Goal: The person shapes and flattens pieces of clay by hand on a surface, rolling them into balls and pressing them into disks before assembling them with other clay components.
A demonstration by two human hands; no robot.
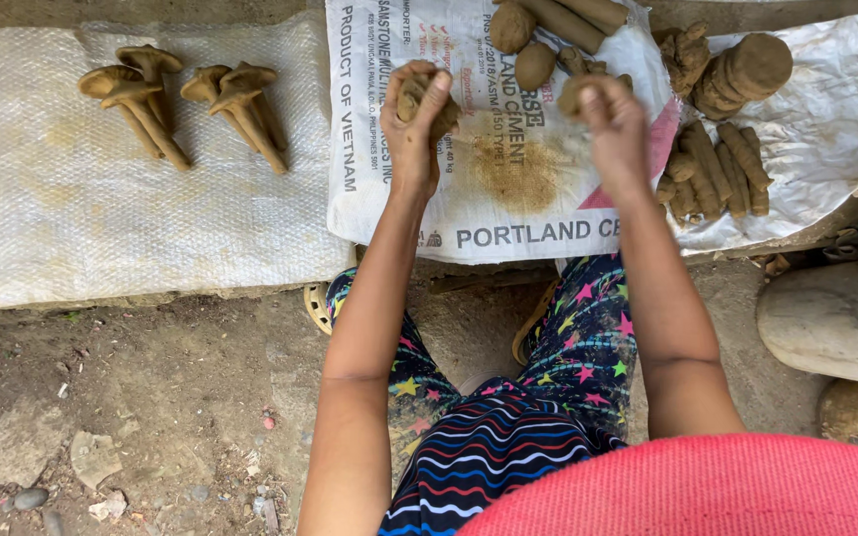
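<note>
My left hand (415,124) is closed around a brown clay lump (412,97) above a white woven sack (508,199) spread on the ground. My right hand (615,129) grips another clay piece (576,94) a little to the right, over the same sack. A smear of clay dust (518,174) marks the sack between my hands. Clay balls (523,45) and rolled clay logs (578,15) lie at the sack's far end, just beyond my hands.
Several mushroom-shaped clay pieces (186,99) lie on a white woven sheet (101,228) at left. Clay rolls (717,169) and a thick clay cylinder (742,69) rest on a white cloth (826,129) at right. A pale log (836,318) lies at right. Dirt ground with stones (101,437) is at lower left.
</note>
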